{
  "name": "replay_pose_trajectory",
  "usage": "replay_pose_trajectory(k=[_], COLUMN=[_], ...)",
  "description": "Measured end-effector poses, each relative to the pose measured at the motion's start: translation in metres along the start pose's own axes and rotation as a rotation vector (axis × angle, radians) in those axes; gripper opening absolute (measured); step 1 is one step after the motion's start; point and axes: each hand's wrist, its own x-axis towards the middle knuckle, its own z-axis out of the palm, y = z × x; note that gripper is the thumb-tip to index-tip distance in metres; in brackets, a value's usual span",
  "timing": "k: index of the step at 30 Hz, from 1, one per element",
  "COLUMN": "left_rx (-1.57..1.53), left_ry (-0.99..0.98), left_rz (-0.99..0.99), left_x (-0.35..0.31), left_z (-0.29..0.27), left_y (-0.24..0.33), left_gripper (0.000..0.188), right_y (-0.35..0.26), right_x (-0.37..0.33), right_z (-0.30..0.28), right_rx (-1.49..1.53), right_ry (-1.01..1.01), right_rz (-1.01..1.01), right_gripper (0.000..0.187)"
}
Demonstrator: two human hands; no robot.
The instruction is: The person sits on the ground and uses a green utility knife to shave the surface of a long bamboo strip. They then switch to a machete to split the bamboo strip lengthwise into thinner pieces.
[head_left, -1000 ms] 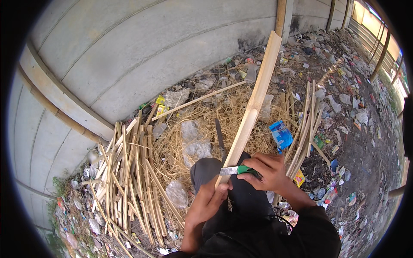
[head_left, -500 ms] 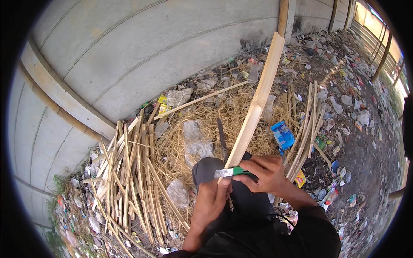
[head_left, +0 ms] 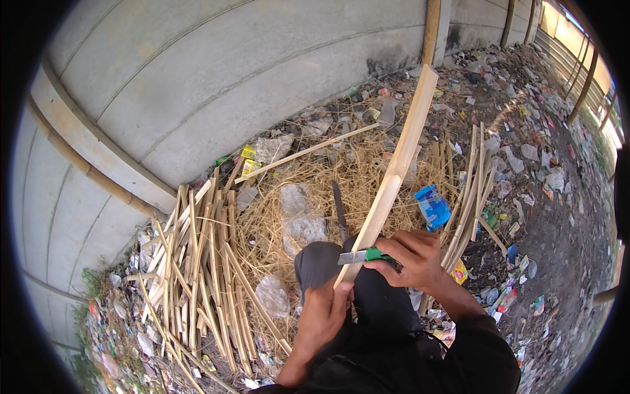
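A long, pale split bamboo strip (head_left: 396, 172) slants up and away from my lap toward the wall. My left hand (head_left: 323, 311) grips its near end, thumb on top. In my right hand (head_left: 412, 262) is a knife (head_left: 355, 257) with a green handle and a short metal blade. The blade lies across the strip a little above my left thumb. Beyond my knee, a long dark blade (head_left: 338, 205) rests on the straw-like shavings (head_left: 262, 218).
Many thin bamboo strips (head_left: 197, 276) are heaped at the left, and a smaller bundle (head_left: 469, 187) lies at the right. A concrete panel wall (head_left: 216, 79) stands ahead. A blue wrapper (head_left: 432, 206) and scattered plastic litter cover the dirt ground.
The bamboo strip has dropped slightly, its far end lower in view. The knife has moved a little up along the strip, away from my left thumb.
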Motion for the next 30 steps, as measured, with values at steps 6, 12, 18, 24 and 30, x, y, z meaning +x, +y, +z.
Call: replay_pose_trajectory(k=[6,12,18,24,30], left_rx=[0.107,0.110,0.055,0.055,0.183], left_ry=[-0.031,-0.140,-0.079,-0.036,0.081], left_rz=[-0.038,-0.110,-0.146,-0.046,0.061], left_x=[-0.012,-0.035,-0.016,-0.001,0.003], left_z=[-0.003,-0.008,-0.011,-0.006,0.004], left_y=[-0.008,-0.025,-0.027,-0.016,-0.008], left_gripper=[0.054,0.058,0.051,0.044,0.028], right_y=[0.040,0.093,0.040,0.000,-0.007], right_x=[0.003,0.015,-0.007,-0.023,-0.020], right_z=[0.001,-0.054,0.004,0.029,0.029], right_rx=[-0.063,-0.145,0.103,0.132,0.119], right_ry=[0.252,0.401,0.221,0.023,-0.008], right_rz=[0.187,0.650,0.217,0.080,0.055], right_gripper=[0.029,0.025,0.027,0.030,0.031])
